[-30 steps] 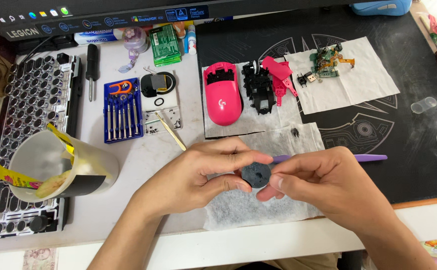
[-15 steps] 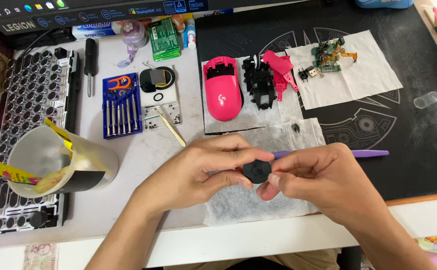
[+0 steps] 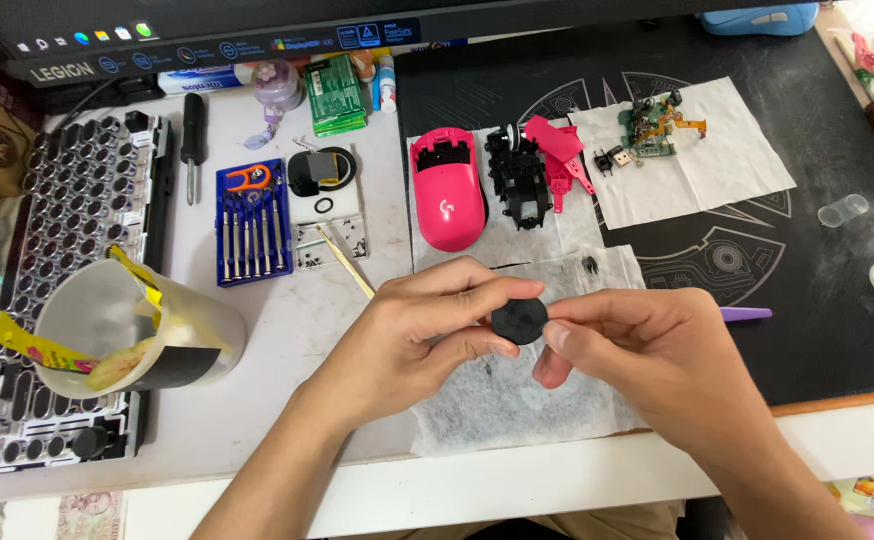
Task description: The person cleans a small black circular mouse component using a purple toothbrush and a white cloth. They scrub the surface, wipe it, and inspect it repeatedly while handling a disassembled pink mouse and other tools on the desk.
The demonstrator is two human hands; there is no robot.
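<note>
Keyboard (image 3: 57, 230) far left, plastic cup (image 3: 122, 335) tipped on it, blue screwdriver set (image 3: 249, 222) beside. Left hand (image 3: 407, 335) pinches small black disc (image 3: 519, 320) at rim; right hand (image 3: 647, 360) grips opposite edge with fingertips. Disc held just above tissue (image 3: 517, 410) on tabletop. Looks light, rigid, smooth, likely slippery; rim best hold. Pink mouse shell (image 3: 449, 190) behind.

A dark monitor screen (image 3: 257, 40) runs along the desk's far edge, its bottom strip lit with a row of small coloured icons. Just below it stands a green rectangular box (image 3: 335, 95), beside a white glue stick with a blue label (image 3: 386, 84). A flat blue plastic screwdriver case (image 3: 254, 222) lies near the keyboard. A translucent plastic cup with a black band and yellow label (image 3: 122, 335) rests at left.
</note>
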